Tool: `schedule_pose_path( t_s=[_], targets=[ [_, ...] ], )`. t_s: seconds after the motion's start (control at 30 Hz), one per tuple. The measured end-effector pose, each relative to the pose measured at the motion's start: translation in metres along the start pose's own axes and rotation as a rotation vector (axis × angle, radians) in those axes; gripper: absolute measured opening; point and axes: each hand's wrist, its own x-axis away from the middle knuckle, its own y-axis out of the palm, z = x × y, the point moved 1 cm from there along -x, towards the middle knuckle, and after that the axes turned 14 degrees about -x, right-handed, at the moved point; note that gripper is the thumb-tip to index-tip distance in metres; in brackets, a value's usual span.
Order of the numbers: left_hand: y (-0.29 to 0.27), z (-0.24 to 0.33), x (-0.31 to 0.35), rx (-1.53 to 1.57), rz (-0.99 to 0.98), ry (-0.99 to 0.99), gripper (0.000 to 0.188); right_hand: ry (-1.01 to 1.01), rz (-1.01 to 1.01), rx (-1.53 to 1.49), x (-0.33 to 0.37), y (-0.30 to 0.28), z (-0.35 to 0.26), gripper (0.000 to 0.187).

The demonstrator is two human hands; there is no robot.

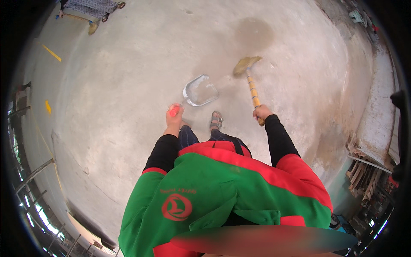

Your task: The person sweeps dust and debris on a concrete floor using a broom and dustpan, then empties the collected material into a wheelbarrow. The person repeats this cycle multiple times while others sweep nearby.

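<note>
My left hand [174, 115] is closed around the red handle of a dustpan [200, 104]. Its silvery-grey, U-shaped pan is held low over the concrete floor, just ahead of my feet, with its mouth toward the right. In my right hand [262, 112] is a short-handled broom [253, 91], gripped near the top end of its yellowish, banded handle. The broom's tan bristle head [246, 66] reaches forward to the floor, to the right of the dustpan and apart from it. Any sweepings in the pan are too faint to make out.
A dark damp-looking patch [253, 34] marks the floor ahead. At the far left, another person [92, 6] holds a broom [92, 28]. Stacked wood pieces [363, 176] lie at the right by a low concrete ledge [376, 111]. Metal bars [36, 173] line the left edge.
</note>
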Motion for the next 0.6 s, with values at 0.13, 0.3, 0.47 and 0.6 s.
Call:
schedule_pose_path(
  t_s=[0.13, 0.3, 0.47, 0.6],
  targets=[
    [0.003, -0.001, -0.002, -0.035, 0.026, -0.022, 0.027, -0.003, -0.097, 0.182, 0.031, 0.041, 0.023, 0.016],
    [0.011, -0.005, -0.010, -0.020, 0.002, -0.087, 0.025, 0.090, -0.323, 0.070, 0.102, 0.053, 0.033, 0.033],
    [0.012, -0.005, -0.008, -0.022, 0.075, -0.064, 0.026, 0.062, -0.296, -0.005, 0.166, 0.011, 0.000, 0.037],
    [0.010, 0.003, -0.001, 0.101, 0.129, -0.148, 0.025, -0.062, -0.188, 0.015, 0.172, -0.034, -0.033, 0.035]
  ],
)
